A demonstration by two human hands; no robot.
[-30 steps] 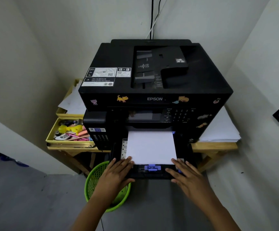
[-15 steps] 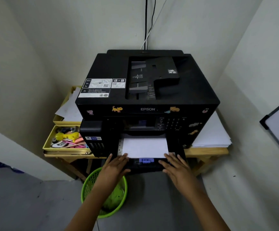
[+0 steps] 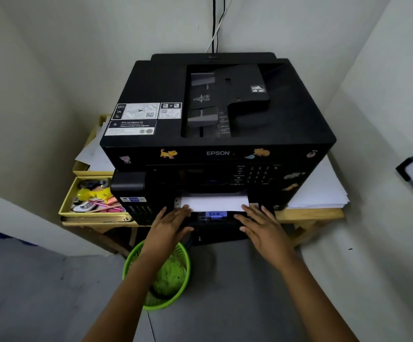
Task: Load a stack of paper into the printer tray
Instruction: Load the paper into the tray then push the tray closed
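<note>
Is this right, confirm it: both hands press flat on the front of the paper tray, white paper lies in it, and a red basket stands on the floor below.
One thing is wrong. The basket is green, not red, as the head view shows. The rest holds: left hand and right hand press flat on the tray, with white paper in it.

A small home-office corner: a black printer (image 3: 215,134) fills a wooden tabletop (image 3: 309,214) between plain walls, with yellow stationery trays (image 3: 87,213) at its left edge and loose paper (image 3: 321,191) at its right.

Black printer (image 3: 225,124), white paper (image 3: 213,203), green basket (image 3: 131,262), yellow tray (image 3: 68,206).
</note>
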